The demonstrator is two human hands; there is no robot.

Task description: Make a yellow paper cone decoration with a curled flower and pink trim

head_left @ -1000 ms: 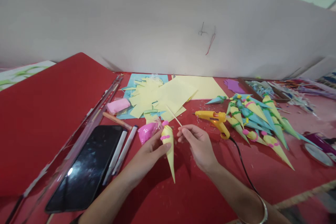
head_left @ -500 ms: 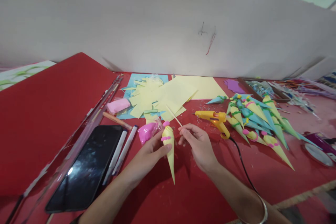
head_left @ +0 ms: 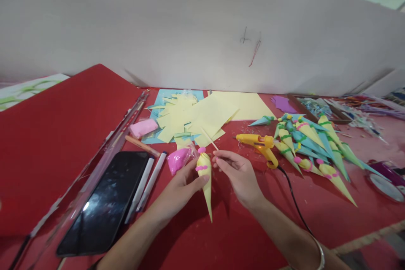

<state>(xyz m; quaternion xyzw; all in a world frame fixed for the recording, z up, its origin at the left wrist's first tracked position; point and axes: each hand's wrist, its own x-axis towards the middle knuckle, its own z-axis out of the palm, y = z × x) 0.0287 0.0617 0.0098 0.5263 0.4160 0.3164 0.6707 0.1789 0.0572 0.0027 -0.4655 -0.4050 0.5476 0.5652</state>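
Observation:
Between the thumb and fingers of my left hand (head_left: 185,183) is a yellow paper cone (head_left: 206,190), its point hanging down toward me. A pink ball tops the cone, and a band of pink dots runs across its upper part. My right hand (head_left: 237,173) pinches a thin pale stick (head_left: 209,138), which slants up and to the left over the table. The right fingertips are close beside the cone; whether they touch it I cannot tell. Just behind my left hand lies a plastic bag of bright pink clay (head_left: 177,159).
A yellow glue gun (head_left: 257,140) with a black cord lies right of my hands, near a pile of decorated cones (head_left: 303,139). Cut yellow paper (head_left: 177,116) lies behind. At left are a black phone (head_left: 104,202), two white markers (head_left: 152,181) and a light pink packet (head_left: 143,128).
My right hand has shifted slightly left, its fingers closer to the cone. The left hand keeps its hold on the cone; the view has moved a little.

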